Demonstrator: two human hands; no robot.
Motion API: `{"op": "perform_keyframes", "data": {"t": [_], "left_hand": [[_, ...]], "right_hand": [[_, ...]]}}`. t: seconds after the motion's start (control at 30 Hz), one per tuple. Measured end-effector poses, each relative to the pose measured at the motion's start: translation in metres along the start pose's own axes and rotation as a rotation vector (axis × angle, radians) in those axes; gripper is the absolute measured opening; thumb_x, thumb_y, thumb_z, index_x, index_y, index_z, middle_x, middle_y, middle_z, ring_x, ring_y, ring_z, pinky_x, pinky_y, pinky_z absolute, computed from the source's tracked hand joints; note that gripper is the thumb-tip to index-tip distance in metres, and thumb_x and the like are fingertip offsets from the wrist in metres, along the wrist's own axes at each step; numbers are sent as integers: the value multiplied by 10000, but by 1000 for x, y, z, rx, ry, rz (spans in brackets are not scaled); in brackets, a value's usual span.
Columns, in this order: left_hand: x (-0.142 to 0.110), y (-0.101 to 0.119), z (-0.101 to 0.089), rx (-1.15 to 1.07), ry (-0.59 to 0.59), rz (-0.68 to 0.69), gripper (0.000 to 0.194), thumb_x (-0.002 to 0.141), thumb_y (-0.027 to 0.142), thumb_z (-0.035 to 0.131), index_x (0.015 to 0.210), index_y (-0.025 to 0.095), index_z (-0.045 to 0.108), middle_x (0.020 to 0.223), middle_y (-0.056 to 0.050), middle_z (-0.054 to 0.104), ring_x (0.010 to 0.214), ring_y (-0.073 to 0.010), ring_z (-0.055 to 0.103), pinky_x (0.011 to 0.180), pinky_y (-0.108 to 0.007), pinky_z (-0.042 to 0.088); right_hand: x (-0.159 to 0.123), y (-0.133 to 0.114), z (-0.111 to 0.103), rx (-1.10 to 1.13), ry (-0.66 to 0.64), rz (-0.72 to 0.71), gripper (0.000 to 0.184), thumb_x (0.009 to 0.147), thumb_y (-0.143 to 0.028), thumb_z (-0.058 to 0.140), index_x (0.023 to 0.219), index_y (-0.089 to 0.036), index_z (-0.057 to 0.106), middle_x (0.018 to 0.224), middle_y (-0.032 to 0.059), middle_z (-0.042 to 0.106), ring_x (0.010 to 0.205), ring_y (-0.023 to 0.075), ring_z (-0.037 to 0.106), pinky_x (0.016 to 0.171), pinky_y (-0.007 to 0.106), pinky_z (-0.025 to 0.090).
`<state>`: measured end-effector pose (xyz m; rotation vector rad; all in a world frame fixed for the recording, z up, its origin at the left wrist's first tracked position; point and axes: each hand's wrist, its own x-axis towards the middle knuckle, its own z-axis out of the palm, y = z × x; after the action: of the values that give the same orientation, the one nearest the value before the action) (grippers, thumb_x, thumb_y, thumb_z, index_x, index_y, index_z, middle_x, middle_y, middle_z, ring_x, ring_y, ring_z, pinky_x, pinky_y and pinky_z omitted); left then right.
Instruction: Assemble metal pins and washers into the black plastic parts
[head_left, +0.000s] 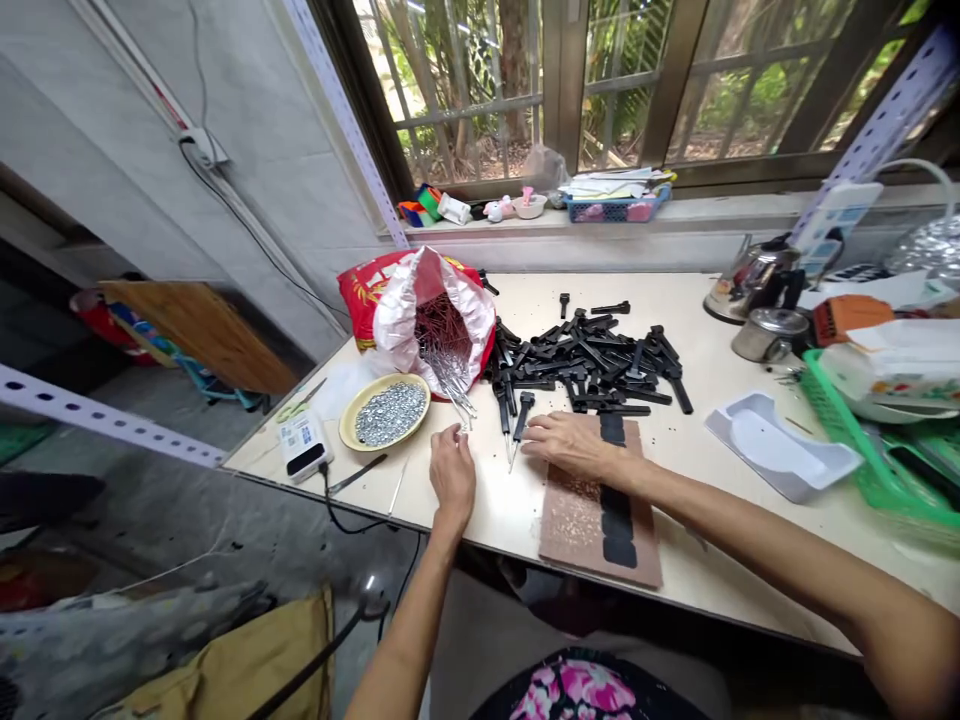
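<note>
My left hand [452,468] is over the table's front part, its fingers curled together near thin metal rods [459,392] that spill from a red and silver bag [397,305]. Whatever its fingertips hold is too small to make out. My right hand [568,445] reaches left across a brown board [574,535] with a black strip [618,530]. Its fingertips are at the lower end of a black plastic piece [523,412], with thin metal pins just below. Behind both hands lies a heap of similar black plastic pieces [592,355].
Left of my left hand stands a yellow bowl [346,425] of small metal parts, with a white device [304,446] and a dark blade-like tool [358,474] nearby. At right are a white plastic tray [780,445], a green basket [840,430], a kettle [754,275] and a metal cup [770,335].
</note>
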<state>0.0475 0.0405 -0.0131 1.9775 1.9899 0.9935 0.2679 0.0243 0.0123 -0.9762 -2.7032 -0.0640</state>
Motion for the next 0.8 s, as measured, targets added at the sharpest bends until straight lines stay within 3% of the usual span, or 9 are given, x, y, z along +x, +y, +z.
{"op": "perform_keyframes", "data": {"t": [0.13, 0.33, 0.47, 0.57, 0.67, 0.73, 0.8], "left_hand": [[19, -30, -1, 185, -96, -16, 249, 853, 182, 452, 1008, 119, 637, 942, -136, 577, 884, -256, 580, 763, -363, 458], [18, -37, 3, 141, -141, -18, 179, 844, 189, 493, 899, 180, 663, 896, -83, 571, 802, -206, 570, 697, -303, 425], [20, -36, -1, -257, -127, -190, 67, 782, 167, 582, 766, 171, 647, 870, -70, 585, 837, -197, 554, 719, -284, 412], [20, -32, -7, -432, -157, -276, 111, 783, 246, 610, 749, 146, 644, 776, -56, 603, 706, -158, 557, 613, -248, 422], [16, -20, -16, -859, -291, -498, 213, 750, 320, 668, 783, 110, 645, 701, -35, 606, 520, -80, 505, 449, -186, 375], [12, -8, -21, -1269, -384, -725, 201, 694, 246, 737, 790, 97, 641, 682, -21, 610, 491, -46, 505, 417, -144, 375], [7, 7, -24, -1511, -417, -868, 149, 693, 152, 737, 787, 89, 640, 676, -16, 624, 506, -37, 541, 445, -122, 428]], "right_hand": [[30, 18, 24, -106, -119, -96, 148, 846, -57, 516, 869, -183, 590, 872, 41, 568, 834, 183, 442, 727, 317, 329], [36, 29, 32, -127, -116, -132, 114, 834, -112, 551, 915, -189, 567, 895, 51, 548, 835, 196, 403, 718, 321, 297], [46, 25, 29, -97, -153, -195, 140, 837, -59, 516, 875, -186, 561, 870, 48, 543, 846, 194, 407, 758, 325, 306], [48, 21, 25, -72, -145, -213, 178, 881, -36, 429, 856, -158, 557, 851, 62, 549, 819, 186, 428, 775, 328, 342], [44, 13, 19, 90, 30, -84, 222, 936, -72, 352, 930, -132, 565, 849, 69, 556, 800, 170, 464, 758, 300, 391], [41, 5, 11, 259, 220, 68, 217, 954, -134, 363, 1056, -132, 556, 905, 75, 558, 837, 161, 494, 756, 277, 417], [39, -7, 3, 369, 345, 199, 244, 952, -175, 392, 1139, -157, 549, 939, 73, 550, 857, 156, 513, 740, 259, 435]]}}
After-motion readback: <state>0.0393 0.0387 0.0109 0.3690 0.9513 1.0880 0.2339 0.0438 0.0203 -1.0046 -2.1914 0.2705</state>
